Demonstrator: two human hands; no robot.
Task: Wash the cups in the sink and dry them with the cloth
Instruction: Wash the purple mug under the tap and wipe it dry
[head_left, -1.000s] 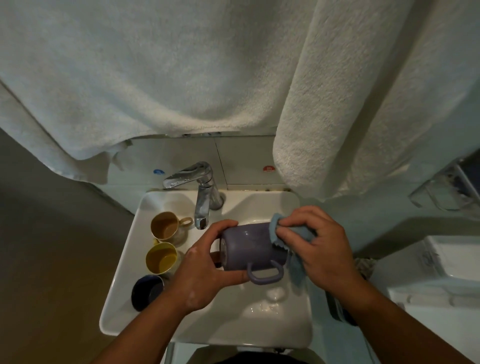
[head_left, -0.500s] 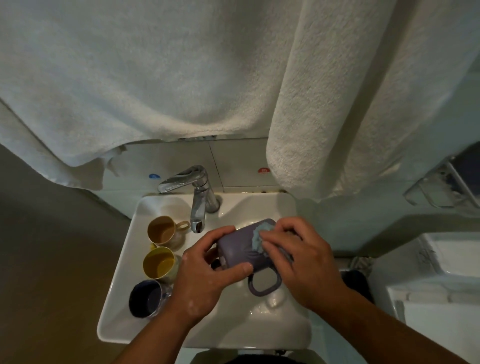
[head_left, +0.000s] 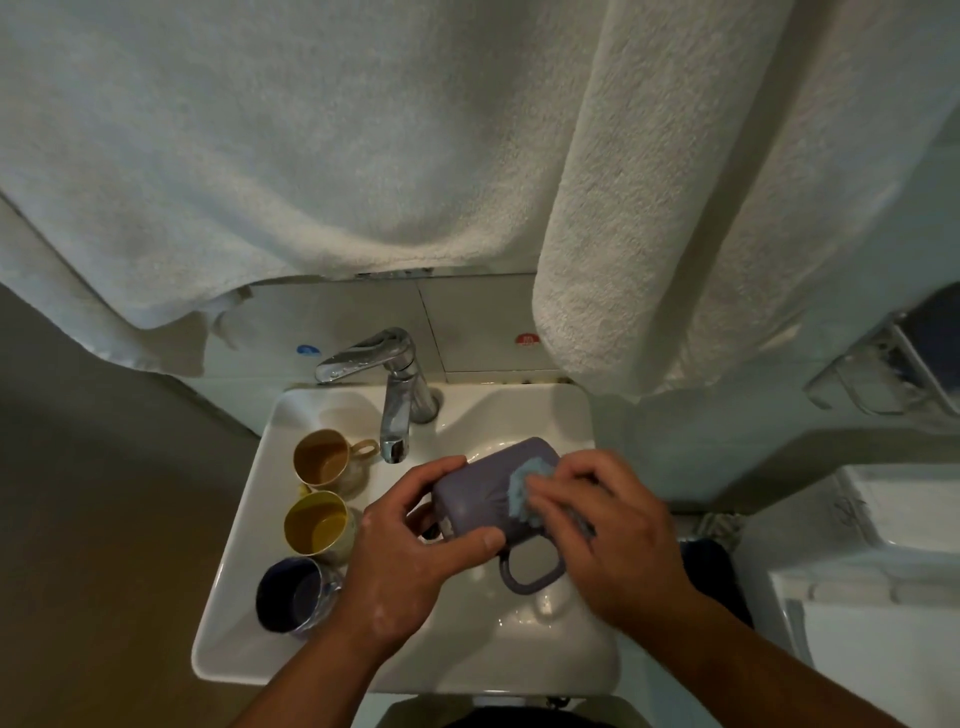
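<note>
A purple mug (head_left: 483, 486) lies on its side above the white sink (head_left: 244, 613), handle pointing towards me. My left hand (head_left: 410, 566) grips its open end. My right hand (head_left: 608, 540) presses a light blue cloth (head_left: 524, 488) against the mug's side. Three more cups stand in a row on the sink's left ledge: a beige cup (head_left: 324, 460) at the back, a yellow cup (head_left: 317, 522) in the middle, a dark blue cup (head_left: 291, 595) nearest me.
A chrome tap (head_left: 397, 395) stands at the back of the sink, no water running. Large white towels (head_left: 649, 208) hang above and partly over the sink's right back corner. A white fixture (head_left: 883, 571) sits to the right.
My right hand has slid the cloth from the mug's base onto its side. The mug has tilted slightly and both hands sit a little lower over the basin.
</note>
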